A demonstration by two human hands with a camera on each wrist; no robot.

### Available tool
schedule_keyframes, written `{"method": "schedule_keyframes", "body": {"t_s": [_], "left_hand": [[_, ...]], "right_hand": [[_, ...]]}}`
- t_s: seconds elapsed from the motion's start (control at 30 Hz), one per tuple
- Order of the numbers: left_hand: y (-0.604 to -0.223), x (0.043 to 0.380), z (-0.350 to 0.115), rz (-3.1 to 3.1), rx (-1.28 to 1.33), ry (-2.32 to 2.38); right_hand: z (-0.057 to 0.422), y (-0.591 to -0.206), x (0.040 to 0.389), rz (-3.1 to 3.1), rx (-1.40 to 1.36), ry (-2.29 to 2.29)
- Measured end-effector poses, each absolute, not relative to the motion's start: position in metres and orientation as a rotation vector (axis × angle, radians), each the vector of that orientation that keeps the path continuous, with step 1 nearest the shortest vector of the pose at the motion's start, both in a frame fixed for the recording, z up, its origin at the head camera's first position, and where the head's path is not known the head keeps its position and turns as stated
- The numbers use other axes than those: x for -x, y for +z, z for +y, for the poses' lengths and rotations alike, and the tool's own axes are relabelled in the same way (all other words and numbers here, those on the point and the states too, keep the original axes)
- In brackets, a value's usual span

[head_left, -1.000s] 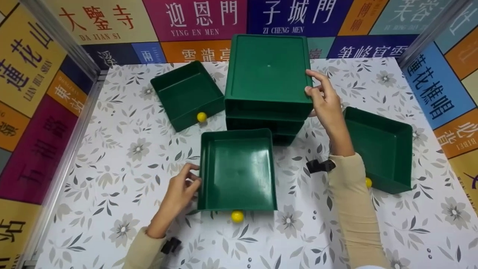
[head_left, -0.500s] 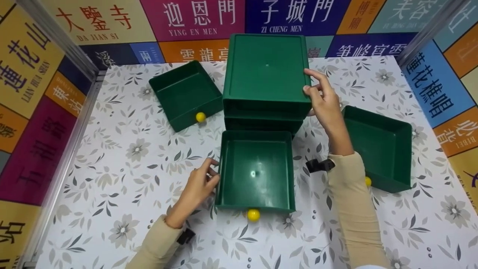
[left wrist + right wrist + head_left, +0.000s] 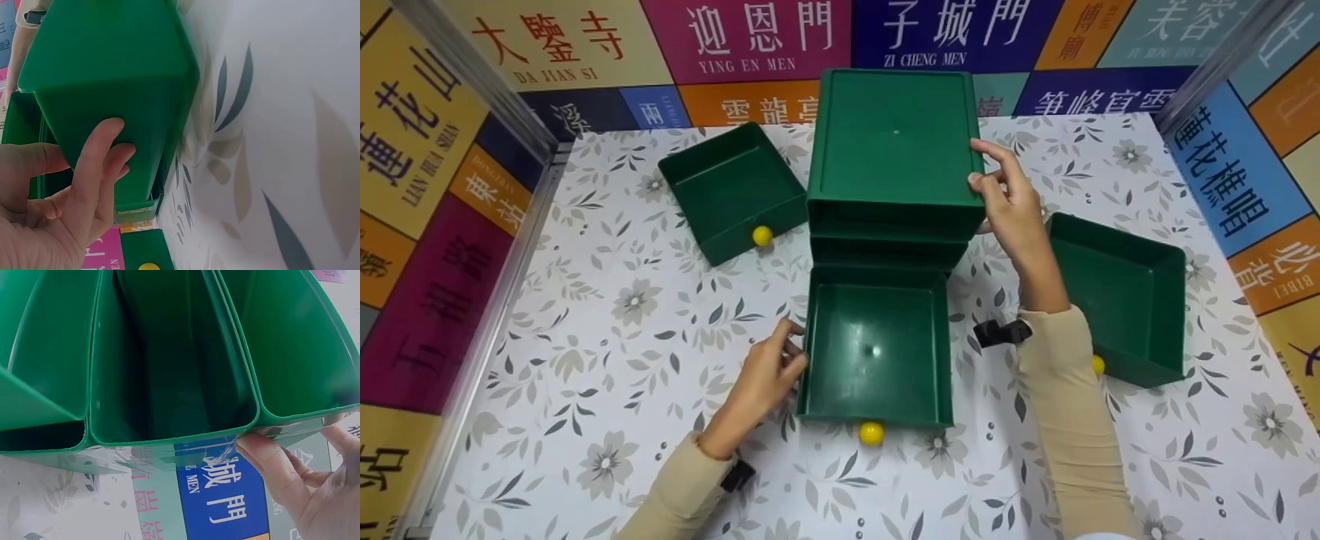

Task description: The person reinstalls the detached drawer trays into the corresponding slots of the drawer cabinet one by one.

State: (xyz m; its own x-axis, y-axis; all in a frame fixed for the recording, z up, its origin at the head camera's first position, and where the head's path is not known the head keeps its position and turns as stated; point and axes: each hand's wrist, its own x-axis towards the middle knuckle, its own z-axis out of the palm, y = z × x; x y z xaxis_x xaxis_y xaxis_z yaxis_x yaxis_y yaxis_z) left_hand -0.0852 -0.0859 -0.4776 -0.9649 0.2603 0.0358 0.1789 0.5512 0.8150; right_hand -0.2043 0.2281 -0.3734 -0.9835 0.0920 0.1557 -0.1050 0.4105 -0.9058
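Note:
In the head view a green plastic drawer (image 3: pixel 877 345) with a yellow ball knob (image 3: pixel 871 433) lies in front of the green cabinet (image 3: pixel 896 150). The drawer's far edge sits right at the cabinet's lowest opening. My left hand (image 3: pixel 761 379) lies along its left side; the left wrist view shows fairly straight fingers (image 3: pixel 90 163) on the side wall and the thumb at the rim. With the thumb and index finger over the top edge, my right hand (image 3: pixel 1012 206) grips the cabinet's right side. The right wrist view looks into the cabinet's hollow compartments (image 3: pixel 169 382).
A second green drawer (image 3: pixel 735 184) with a yellow knob (image 3: pixel 763 236) sits at the back left. Another drawer (image 3: pixel 1125 300) stands to the right, partly behind my right sleeve (image 3: pixel 1065 390). Panels with printed characters (image 3: pixel 765 37) border the floral tabletop (image 3: pixel 607 465).
My left hand has moved the front drawer to the right, into line with the cabinet, and its far edge now meets the lowest opening. The right hand stays on the cabinet.

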Motion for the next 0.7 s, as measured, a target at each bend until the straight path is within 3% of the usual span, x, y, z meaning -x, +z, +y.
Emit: {"method": "schedule_keyframes", "body": {"t_s": [0.7], "left_hand": [[-0.484, 0.108, -0.077, 2.666, -0.336, 1.399]], "right_hand": [[0.230, -0.377, 0.207, -2.473, -0.023, 1.614]]}}
